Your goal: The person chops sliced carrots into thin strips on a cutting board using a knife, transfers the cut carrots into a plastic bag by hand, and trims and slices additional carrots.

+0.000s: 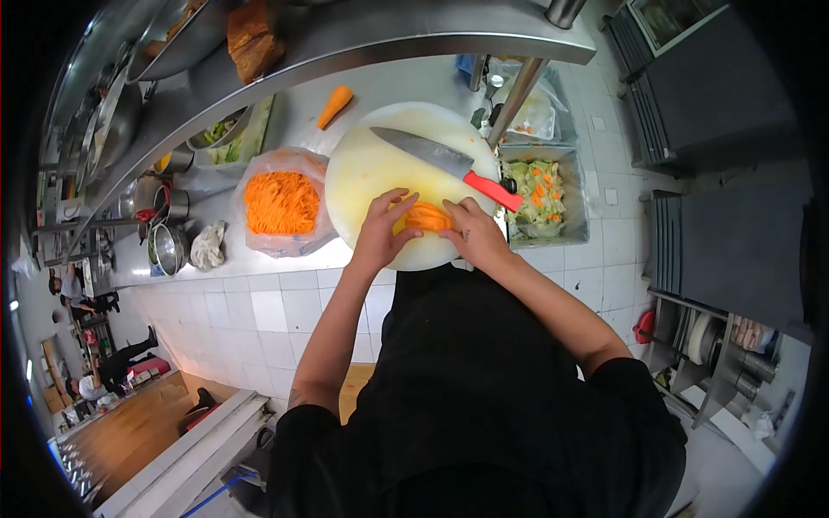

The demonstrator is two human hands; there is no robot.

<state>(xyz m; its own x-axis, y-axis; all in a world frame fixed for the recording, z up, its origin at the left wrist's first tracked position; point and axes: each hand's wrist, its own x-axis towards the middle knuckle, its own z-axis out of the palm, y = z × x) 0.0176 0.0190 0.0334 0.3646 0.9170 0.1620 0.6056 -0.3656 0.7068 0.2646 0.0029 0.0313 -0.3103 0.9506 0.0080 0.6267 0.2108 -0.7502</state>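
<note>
A small stack of carrot slices (427,217) lies near the close edge of a round white cutting board (354,164). My left hand (382,229) curves around the left end of the stack, thumb and fingers against it. From the right, my right hand (477,231) holds the other end with its fingertips. Beyond both hands rests a kitchen knife (427,154), its red handle pointing right over the board's rim and its blade toward the far left. The undersides of the slices are hidden.
Left of the board stands a plastic bag of shredded carrot (281,203). A whole carrot (335,107) lies behind it on the steel counter. To the right is a bin of vegetable scraps (537,198). A steel shelf (389,39) overhangs the far side. A crumpled cloth (208,245) lies left.
</note>
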